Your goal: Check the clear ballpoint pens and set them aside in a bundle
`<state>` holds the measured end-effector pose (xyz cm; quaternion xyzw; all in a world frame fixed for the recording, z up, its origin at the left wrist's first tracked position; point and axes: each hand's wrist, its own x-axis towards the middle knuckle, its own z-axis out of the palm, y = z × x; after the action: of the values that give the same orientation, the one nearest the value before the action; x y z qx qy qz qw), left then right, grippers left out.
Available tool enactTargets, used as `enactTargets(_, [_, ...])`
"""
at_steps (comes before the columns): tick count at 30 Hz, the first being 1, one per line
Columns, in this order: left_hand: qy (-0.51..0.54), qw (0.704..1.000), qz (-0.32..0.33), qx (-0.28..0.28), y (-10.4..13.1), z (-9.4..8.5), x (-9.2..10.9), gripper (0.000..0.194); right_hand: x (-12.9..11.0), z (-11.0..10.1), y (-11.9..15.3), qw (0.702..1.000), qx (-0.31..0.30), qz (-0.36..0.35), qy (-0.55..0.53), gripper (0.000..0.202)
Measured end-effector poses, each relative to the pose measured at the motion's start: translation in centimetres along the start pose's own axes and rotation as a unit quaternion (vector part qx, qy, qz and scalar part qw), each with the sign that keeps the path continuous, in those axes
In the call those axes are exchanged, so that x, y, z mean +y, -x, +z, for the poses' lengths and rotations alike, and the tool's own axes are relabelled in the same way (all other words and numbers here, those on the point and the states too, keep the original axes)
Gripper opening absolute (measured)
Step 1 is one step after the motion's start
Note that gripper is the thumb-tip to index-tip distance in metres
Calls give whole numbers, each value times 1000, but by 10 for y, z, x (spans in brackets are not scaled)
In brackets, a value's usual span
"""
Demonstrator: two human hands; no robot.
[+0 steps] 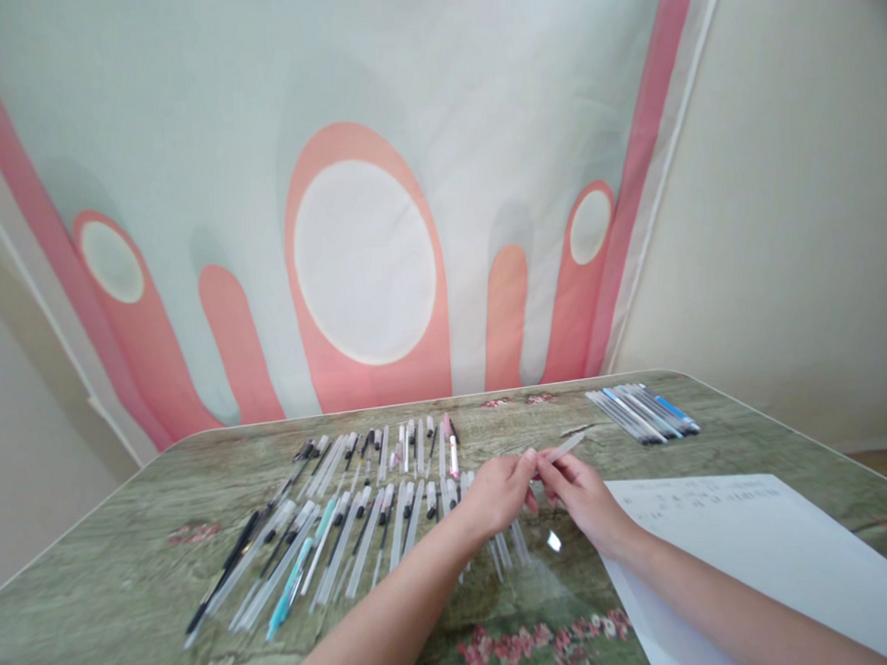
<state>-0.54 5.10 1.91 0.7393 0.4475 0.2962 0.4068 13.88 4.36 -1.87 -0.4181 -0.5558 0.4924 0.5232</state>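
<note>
Near the middle of the table, my left hand (503,489) and my right hand (574,486) meet at the fingertips. The fingers of both are closed around a translucent pen barrel (566,448), which points up and to the right. Its lower end is hidden by the fingers. Left of my hands lie two rows of disassembled pens, with clear barrels (336,553), dark caps and thin refills. A teal pen (289,589) and a black pen (223,577) are at the left of the front row. Several clear parts (503,550) show beneath my left hand.
At the back right lies a group of pens (642,414), some of them blue. A white sheet of paper (754,554) with faint writing lies under my right forearm. A small shiny piece (554,540) rests below my hands. A patterned cloth (479,125) hangs behind the table (116,572).
</note>
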Motion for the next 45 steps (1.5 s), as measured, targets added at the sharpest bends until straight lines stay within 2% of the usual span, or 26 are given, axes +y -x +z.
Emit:
enactTargets(3, [100, 993, -54, 26, -5, -2, 1, 46, 1, 0, 1, 1000, -6, -6, 23, 29])
enactTargets(5, [254, 960, -115, 41, -8, -3, 2, 39, 2, 0, 4, 998, -2, -35, 55, 28])
enactTargets(6, [340, 928, -147, 49, -9, -4, 2, 34, 2, 1, 6, 995, -7, -59, 79, 28])
enactTargets(8, [500, 840, -196, 77, -11, -4, 2, 25, 1, 2, 13, 983, -45, -114, 136, 28])
enactTargets(10, [595, 766, -218, 108, -12, -3, 1, 20, 0, 5, 20, 962, -106, -165, 190, 26])
enactTargets(11, [620, 743, -221, 118, -12, -1, 0, 20, 0, 6, 23, 950, -130, -190, 212, 24])
enactTargets(13, [641, 725, -219, 128, -11, 2, -1, 20, 1, 9, 27, 928, -154, -237, 244, 20])
enactTargets(16, [653, 714, -213, 137, -10, 6, -1, 20, 1, 10, 27, 909, -146, -285, 268, 13])
enactTargets(22, [715, 660, -196, 125, -9, 20, 5, 23, 1, 5, 16, 929, -43, -263, 257, 1])
enactTargets(24, [719, 655, -192, 130, -8, 25, 8, 23, 3, 2, 12, 935, -8, -245, 254, 7])
enactTargets(27, [710, 665, -191, 134, -7, 29, 10, 23, 5, -3, 8, 940, 22, -225, 255, 17])
enactTargets(33, [650, 727, -181, 130, -4, 26, 6, 14, -4, -9, 3, 953, 58, -185, 234, 20])
enactTargets(37, [647, 741, -150, 102, -4, 24, 5, 8, -11, -13, -2, 965, 72, -157, 195, 21])
enactTargets(40, [648, 745, -131, 94, -4, 23, 6, 6, -14, -18, -7, 980, 50, -118, 153, 23])
enactTargets(45, [626, 761, -141, 101, 4, 18, 5, 7, -14, -23, -11, 989, -31, -55, 131, 26])
